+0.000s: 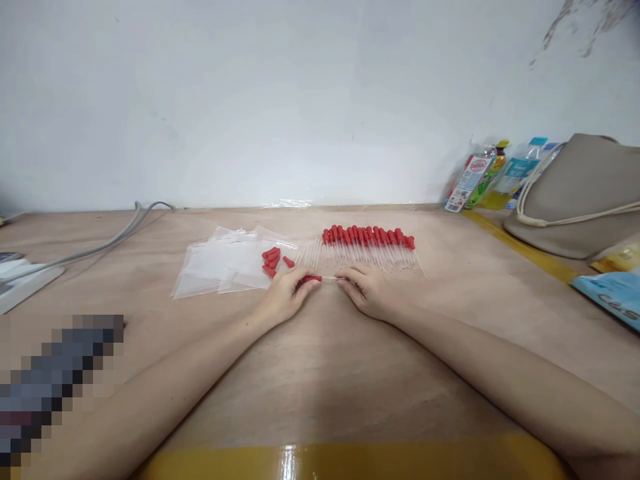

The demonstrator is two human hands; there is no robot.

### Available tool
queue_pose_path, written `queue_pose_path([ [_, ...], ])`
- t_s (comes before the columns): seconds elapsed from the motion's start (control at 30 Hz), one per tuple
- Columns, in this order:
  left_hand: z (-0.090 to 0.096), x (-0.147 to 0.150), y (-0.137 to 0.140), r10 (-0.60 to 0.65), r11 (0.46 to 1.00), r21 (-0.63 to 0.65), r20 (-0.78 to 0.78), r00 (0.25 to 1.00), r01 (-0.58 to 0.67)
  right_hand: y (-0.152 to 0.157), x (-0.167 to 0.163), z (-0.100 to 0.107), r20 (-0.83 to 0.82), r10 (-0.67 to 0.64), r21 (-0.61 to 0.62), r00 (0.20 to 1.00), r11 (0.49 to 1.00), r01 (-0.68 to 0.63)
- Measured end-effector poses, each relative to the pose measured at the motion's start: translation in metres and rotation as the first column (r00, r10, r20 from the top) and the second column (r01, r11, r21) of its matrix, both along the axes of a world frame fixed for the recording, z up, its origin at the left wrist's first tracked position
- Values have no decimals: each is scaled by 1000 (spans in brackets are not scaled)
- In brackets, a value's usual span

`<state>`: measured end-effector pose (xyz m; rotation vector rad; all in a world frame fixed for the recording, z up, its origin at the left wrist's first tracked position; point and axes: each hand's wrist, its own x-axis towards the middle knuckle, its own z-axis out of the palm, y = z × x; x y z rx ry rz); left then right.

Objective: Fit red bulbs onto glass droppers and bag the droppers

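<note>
My left hand (293,293) is closed on a red rubber dropper bulb (313,278), whose end points right. My right hand (365,288) pinches a thin clear glass tube (329,278), which spans the gap between the hands and meets the bulb. Behind my right hand lies a row of droppers (367,237) with red bulbs at the far end and clear tubes toward me. Left of that row are several bare clear tubes (309,253). Loose red bulbs (271,255) lie just beyond my left hand, partly on clear plastic bags (210,263).
A grey cable (107,243) crosses the far left. Against the wall at the right stand a carton (469,185) and drink bottles (515,177). A beige bag (580,193) and a blue packet (613,297) lie nearby. Yellow tape (340,460) runs along the table's near edge.
</note>
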<state>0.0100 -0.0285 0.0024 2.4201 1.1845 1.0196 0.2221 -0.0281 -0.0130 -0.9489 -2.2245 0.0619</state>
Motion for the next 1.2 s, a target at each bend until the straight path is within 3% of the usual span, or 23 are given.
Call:
queue_pose_path([
  [0.27, -2, -3, 1, -107, 989, -95, 42, 993, 111, 3, 1, 0, 60, 20, -11, 998, 1000, -20],
  [0.6, 1, -1, -2, -109, 985, -127, 45, 993, 113, 6, 0, 3, 126, 55, 58, 991, 996, -62],
  [0.97, 0, -3, -4, -142, 987, -74, -21, 990, 141, -3, -5, 10, 249, 12, 138, 968, 989, -48],
  [1.2, -2, -5, -3, -153, 988, -25, -76, 985, 152, -2, -11, 8, 277, 17, 93, 961, 995, -45],
])
